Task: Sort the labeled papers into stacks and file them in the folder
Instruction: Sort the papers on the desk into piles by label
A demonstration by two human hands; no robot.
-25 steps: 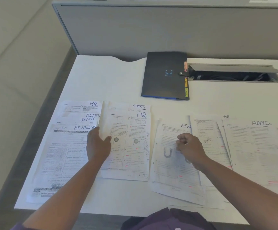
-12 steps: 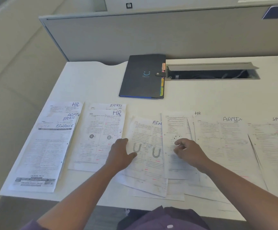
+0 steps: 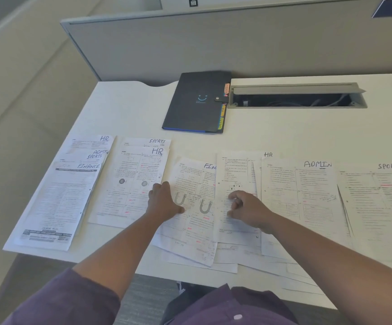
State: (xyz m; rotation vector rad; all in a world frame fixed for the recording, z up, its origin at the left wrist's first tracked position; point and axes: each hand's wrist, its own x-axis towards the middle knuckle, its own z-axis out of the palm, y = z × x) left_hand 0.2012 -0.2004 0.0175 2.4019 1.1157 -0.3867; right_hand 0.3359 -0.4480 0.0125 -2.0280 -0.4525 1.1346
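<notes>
A dark folder [image 3: 196,102] is lying closed on the white surface [image 3: 124,109] toward the back, its snap strap fastened, with coloured tabs sticking out along its right edge; whatever is filed inside is hidden. Just beside it to the right, a cable tray [image 3: 295,96] is sitting recessed in the surface with its lid raised and dark cables lying in it. Labeled papers are spreading across the near half: a fanned stack topped by FINANCE [image 3: 56,195] on the far left, an HR sheet [image 3: 134,181] over a SPORTS sheet next to it, then a FIN sheet [image 3: 195,184], another HR sheet [image 3: 236,174], ADMIN [image 3: 300,191] and SPORTS [image 3: 382,198]. The left hand [image 3: 164,200] is pressing flat, fingers relaxed, on the FIN sheet's left edge. The right hand [image 3: 249,208] is resting on the HR sheet with fingers curled; whether it is pinching the paper cannot be told.
</notes>
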